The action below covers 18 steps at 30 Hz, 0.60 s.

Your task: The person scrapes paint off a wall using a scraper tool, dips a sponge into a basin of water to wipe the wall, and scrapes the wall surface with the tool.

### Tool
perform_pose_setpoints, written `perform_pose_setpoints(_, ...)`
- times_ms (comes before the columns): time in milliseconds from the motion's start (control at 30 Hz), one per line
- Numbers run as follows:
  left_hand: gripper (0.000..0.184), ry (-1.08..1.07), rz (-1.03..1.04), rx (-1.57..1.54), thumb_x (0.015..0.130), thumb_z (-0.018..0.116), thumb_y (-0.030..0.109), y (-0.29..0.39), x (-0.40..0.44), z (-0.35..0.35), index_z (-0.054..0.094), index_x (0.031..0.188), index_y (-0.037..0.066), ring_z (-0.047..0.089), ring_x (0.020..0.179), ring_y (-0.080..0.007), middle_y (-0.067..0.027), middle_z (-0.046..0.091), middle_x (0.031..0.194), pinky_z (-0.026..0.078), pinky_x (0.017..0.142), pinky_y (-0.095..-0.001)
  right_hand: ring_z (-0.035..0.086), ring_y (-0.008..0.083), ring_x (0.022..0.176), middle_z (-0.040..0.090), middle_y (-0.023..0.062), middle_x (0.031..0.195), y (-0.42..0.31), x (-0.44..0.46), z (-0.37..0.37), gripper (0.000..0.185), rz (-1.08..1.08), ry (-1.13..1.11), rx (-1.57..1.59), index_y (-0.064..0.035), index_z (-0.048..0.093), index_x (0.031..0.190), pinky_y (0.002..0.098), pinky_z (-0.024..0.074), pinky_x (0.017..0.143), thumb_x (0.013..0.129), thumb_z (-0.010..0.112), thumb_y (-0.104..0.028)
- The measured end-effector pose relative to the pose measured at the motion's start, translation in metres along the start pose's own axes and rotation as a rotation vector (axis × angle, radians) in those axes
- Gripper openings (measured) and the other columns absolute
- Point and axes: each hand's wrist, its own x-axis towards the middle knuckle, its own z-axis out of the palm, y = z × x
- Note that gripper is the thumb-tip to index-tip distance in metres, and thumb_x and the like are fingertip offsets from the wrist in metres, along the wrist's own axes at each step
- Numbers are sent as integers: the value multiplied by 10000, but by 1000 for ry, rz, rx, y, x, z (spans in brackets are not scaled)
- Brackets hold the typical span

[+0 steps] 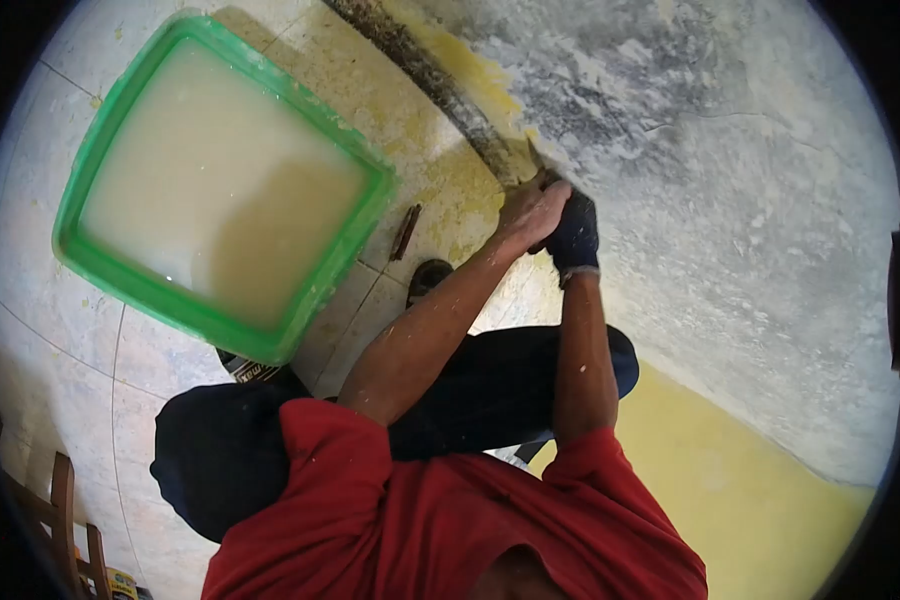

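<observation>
My bare left hand (533, 214) is closed at the foot of the wall, pressed against my right hand. My right hand (576, 232), in a dark glove, is closed beside it. A thin, pointed scraper blade (534, 153) sticks out past my fingers, close to where the wall meets the floor. Its handle is hidden in my hands. The grey wall (730, 220) is patchy, with dark stains and remnants of yellow paint. Along its base runs a dark, rough strip (425, 75).
A green tub (345, 255) of milky liquid stands on the tiled floor (45, 330) at left. A narrow brown piece (405, 232) lies beside it, near my foot (428, 278). Yellow flakes litter the tiles. Wooden furniture (62, 510) stands at the lower left.
</observation>
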Motion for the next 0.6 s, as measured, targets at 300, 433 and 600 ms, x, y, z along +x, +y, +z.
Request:
perform_pose_setpoints(300, 354, -27, 63, 342, 814, 486, 349, -13, 8, -1, 604, 1015, 83, 584, 963, -406, -258, 581, 1090, 460, 844, -424, 592, 360, 847, 641, 190, 922, -19, -2, -9, 218, 57, -10, 161, -45, 629, 924, 434, 461, 765, 772, 585, -196)
perform_pose_setpoints(433, 474, 107, -145, 305, 783, 495, 413, 17, -12, -9, 608, 1072, 55, 599, 965, -382, -287, 609, 982, 460, 839, -410, 598, 364, 884, 640, 197, 950, -19, -3, -4, 271, 323, 16, 657, -21, 609, 1005, 390, 475, 758, 778, 597, -168)
perform_pose_setpoints(600, 444, -38, 37, 433, 821, 490, 421, 5, -8, -15, 596, 1064, 65, 577, 932, -438, -235, 587, 1102, 463, 831, -481, 612, 337, 882, 640, 205, 923, -45, -8, -32, 271, 67, 6, 149, -7, 610, 984, 358, 478, 727, 773, 636, -176)
